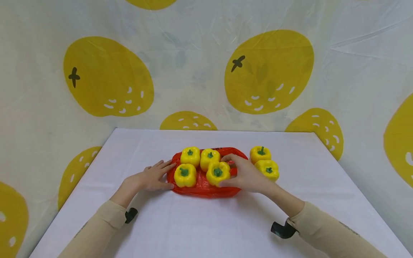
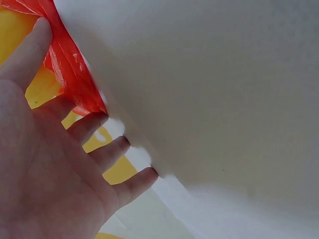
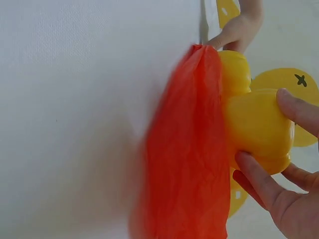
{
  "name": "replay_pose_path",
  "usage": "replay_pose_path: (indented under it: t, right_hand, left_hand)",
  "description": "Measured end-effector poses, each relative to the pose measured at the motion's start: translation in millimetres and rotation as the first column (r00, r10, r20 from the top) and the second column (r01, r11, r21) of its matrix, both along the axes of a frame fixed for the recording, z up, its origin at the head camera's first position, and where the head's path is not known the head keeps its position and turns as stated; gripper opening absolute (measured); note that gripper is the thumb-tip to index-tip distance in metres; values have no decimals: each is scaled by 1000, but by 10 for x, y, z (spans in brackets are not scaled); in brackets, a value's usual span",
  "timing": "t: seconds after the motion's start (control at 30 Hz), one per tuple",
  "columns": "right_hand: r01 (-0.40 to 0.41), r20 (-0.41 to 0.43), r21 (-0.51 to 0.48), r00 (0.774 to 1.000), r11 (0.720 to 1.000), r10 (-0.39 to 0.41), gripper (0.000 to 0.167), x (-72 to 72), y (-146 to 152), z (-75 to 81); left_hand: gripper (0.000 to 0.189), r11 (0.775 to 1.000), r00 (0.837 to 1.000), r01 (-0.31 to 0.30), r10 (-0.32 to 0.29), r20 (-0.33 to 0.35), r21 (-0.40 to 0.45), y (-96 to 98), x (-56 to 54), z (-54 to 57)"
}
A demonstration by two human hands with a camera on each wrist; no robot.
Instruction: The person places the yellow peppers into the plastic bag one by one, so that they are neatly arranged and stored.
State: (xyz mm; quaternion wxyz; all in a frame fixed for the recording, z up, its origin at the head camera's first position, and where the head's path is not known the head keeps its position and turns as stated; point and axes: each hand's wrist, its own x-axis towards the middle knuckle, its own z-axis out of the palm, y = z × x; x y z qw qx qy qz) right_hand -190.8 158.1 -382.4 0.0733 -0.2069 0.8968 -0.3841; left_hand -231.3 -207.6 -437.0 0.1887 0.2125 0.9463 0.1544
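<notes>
A red plastic bag [image 1: 208, 192] lies flattened on the white table, with several yellow bell peppers on it, green stems up. My right hand [image 1: 247, 175] holds the front right bell pepper [image 1: 218, 172] between thumb and fingers. In the right wrist view, the fingertips press the sides of this yellow pepper [image 3: 259, 127] beside the red plastic [image 3: 187, 144]. At the bag's left edge rests my left hand [image 1: 155, 177], fingers spread and fairly straight, next to another bell pepper [image 1: 185, 179]. The left wrist view shows the thumb against the red plastic [image 2: 72, 72].
Two more yellow peppers, one farther back [image 1: 258, 156] and one nearer [image 1: 266, 170], stand on the table right of the bag, close behind my right hand. A patterned curtain [image 1: 193, 79] hangs behind the white table [image 1: 180, 229].
</notes>
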Motion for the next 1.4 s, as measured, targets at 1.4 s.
replay_pose_path:
  t: [1.4]
  right_hand:
    - [114, 19, -80, 993, 990, -113, 64, 42, -426, -389]
  left_hand:
    - [93, 1000, 1000, -4, 4, 11, -4, -17, -31, -62]
